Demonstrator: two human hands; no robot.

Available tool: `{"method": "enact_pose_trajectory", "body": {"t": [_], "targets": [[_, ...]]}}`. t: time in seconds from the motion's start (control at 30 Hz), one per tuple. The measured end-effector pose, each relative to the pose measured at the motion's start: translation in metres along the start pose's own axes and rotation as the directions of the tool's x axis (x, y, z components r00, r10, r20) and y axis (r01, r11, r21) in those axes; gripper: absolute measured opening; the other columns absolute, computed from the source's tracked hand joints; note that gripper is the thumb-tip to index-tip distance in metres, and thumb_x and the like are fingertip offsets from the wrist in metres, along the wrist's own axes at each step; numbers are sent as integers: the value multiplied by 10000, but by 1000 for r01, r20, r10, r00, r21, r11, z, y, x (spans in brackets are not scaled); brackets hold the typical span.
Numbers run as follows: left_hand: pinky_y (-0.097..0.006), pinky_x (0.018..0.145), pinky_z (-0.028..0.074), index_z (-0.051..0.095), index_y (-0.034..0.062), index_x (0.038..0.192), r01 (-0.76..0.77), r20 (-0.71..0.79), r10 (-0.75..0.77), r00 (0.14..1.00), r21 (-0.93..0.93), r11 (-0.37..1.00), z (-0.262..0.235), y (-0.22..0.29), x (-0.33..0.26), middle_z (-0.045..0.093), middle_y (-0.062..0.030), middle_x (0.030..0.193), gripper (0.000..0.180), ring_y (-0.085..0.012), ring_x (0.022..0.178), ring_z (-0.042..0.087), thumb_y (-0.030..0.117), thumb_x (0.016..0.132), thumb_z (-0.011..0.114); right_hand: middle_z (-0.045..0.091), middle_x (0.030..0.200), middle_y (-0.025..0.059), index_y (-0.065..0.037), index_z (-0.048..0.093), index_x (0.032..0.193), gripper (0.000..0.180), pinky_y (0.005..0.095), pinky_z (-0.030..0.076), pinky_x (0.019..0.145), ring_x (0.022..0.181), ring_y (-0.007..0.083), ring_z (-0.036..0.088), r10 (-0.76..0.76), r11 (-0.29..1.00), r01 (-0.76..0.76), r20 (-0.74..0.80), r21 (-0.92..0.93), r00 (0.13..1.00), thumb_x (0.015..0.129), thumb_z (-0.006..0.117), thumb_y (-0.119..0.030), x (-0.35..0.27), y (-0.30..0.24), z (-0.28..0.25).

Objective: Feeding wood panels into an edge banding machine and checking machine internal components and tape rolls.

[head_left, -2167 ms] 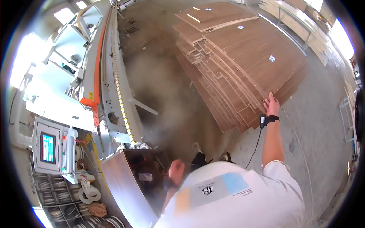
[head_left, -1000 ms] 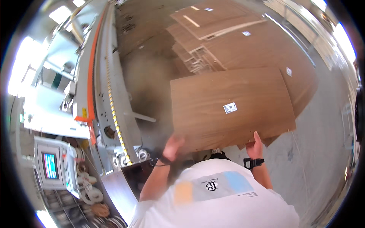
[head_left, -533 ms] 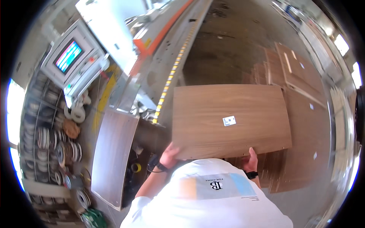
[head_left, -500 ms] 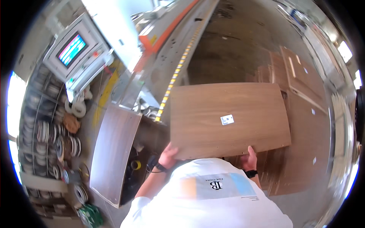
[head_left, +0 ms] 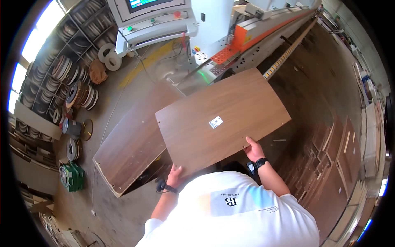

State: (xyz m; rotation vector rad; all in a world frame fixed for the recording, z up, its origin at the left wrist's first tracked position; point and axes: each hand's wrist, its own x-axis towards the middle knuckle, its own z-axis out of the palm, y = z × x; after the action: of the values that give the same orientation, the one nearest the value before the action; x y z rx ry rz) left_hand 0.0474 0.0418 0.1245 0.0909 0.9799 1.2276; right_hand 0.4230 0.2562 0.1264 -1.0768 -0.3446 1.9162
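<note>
Holding a brown wood-grain panel (head_left: 247, 103) out in front of a white T-shirt (head_left: 230, 226), angled upward to the right, with a small white label (head_left: 215, 122) near its middle. Pinching the near left corner with the left grip (head_left: 174, 178), thumb on top. Closed on the near long edge, past halfway toward the right end, with the right grip (head_left: 255, 152), also thumb-up (can't see any fingers underneath, so going by the thumbs). Wearing a dark band (head_left: 261, 163) on each wrist, btw. Covering part of a darker brown worktop (head_left: 131, 140) over on the left; can't tell if touching it or just above. Close behind the panel: a long grey machine (head_left: 252, 57) with an orange guard (head_left: 239, 37) and a green glow (head_left: 203, 76). Also around: a control console (head_left: 158, 31) up top, racked rolls (head_left: 61, 68) upper left, stacked brown boards (head_left: 325, 206) lower right.
</note>
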Motion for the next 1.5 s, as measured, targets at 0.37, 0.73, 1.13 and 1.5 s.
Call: {"method": "enact_pose_trajectory", "body": {"t": [0.37,0.73,1.13,1.5], "targets": [[-277,452,427,556,57,1154,168,-437,131,890,581,796,-5,4,50,624,-61,770,404,-141,541,571,449,1083,486,722,734,117,15,723,932,507,252,508,581,596,156,658,352,395,-202,-56,-896,934,982,667,-486,137,-42,26],[-321,647,506,521,56,1350,54,-584,169,794,346,937,98,-16,86,631,-55,1019,399,-151,746,579,323,1055,559,654,642,47,-31,673,757,437,256,436,540,553,110,577,79,539,-83,-48,-838,996,946,737,-420,176,-81,36],[-262,587,490,546,97,1316,16,-324,195,926,549,836,122,-35,171,677,-19,1020,387,-131,695,606,386,1061,560,623,628,17,-55,651,726,445,254,405,511,534,95,569,-67,636,-31,-95,-771,993,954,731,-429,239,-148,3],[-300,734,553,647,37,1271,138,-251,109,962,788,600,184,8,179,717,-72,916,418,-154,789,681,371,1038,550,623,663,5,-60,686,898,424,231,399,474,548,76,553,-304,759,90,-228,-645,925,1024,614,-458,220,-150,-52]]}}
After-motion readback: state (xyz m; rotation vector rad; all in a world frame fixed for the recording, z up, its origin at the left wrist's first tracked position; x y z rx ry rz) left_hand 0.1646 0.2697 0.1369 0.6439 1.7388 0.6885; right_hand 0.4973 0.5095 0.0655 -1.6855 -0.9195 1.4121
